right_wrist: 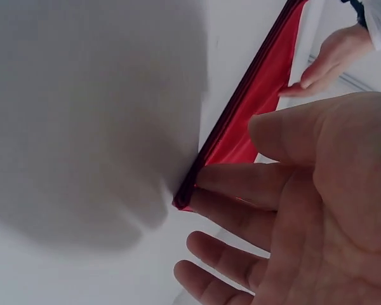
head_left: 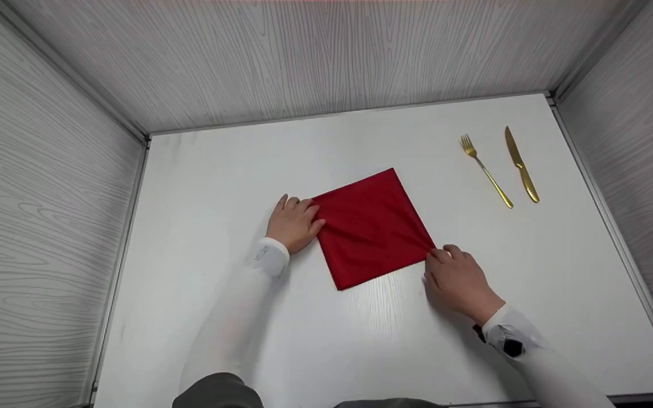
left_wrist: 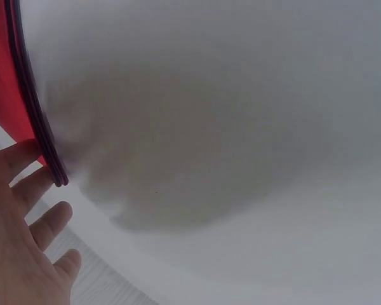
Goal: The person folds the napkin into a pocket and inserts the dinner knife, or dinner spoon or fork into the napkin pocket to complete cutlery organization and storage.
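Though wrinkly, red cloth [head_left: 374,229] at fingertips [right_wrist: 219,180].

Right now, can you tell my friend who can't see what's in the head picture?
A person's left hand touches the far-left corner of a red cloth on a white table, the right hand its near-right corner. A gold fork and knife lie right of the cloth.

My left forearm [head_left: 231,320] is reaching toward one o'clock, and my left hand [head_left: 293,224] is lying palm down, its fingers [left_wrist: 51,223] spreading apart, its thumb [head_left: 316,228] pointing toward two o'clock. At about four o'clock from it, my right hand [head_left: 457,281] is resting palm down too, its thumb [right_wrist: 286,135] standing clear of its loosely extending fingers [right_wrist: 238,215], while my right forearm [head_left: 556,371] is angling toward ten thirty.
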A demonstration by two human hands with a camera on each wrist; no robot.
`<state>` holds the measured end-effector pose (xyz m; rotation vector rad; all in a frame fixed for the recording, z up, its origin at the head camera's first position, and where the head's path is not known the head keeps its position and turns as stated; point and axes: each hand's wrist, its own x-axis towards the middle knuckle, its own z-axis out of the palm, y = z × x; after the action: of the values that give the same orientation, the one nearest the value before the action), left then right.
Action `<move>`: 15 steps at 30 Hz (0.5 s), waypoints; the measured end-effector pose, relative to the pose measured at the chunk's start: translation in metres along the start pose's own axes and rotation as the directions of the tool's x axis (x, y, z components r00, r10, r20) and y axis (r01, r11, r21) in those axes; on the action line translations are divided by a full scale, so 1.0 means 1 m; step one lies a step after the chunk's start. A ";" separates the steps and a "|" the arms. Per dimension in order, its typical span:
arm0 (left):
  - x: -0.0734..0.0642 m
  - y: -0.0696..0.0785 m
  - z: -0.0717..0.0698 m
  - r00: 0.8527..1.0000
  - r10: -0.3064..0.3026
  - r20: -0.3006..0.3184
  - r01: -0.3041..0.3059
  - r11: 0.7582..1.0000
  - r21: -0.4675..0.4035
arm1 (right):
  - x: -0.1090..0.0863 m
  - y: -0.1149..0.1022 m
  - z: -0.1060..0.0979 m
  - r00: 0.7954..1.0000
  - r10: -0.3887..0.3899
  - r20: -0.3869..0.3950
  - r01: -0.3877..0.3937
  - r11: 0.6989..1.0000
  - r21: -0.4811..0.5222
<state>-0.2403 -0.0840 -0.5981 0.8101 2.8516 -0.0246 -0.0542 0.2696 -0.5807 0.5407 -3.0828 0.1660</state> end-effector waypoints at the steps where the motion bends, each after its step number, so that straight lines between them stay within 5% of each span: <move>1: -0.003 -0.001 0.001 1.000 -0.001 -0.011 0.001 1.000 -0.006 | 0.002 0.002 0.000 1.000 0.012 0.005 -0.012 1.000 0.006; 8: -0.025 0.001 0.002 0.999 -0.026 -0.032 0.024 0.999 -0.046 | 0.020 0.021 0.000 0.996 0.083 0.034 -0.085 0.994 0.063; 15: -0.048 0.013 -0.001 0.999 -0.048 -0.019 0.047 0.997 -0.068 | 0.047 0.048 0.002 0.983 0.103 0.150 -0.109 0.993 0.036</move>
<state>-0.1937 -0.0975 -0.5884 0.7330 2.8735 0.0735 -0.1149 0.2987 -0.5863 0.4076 -3.2619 0.2034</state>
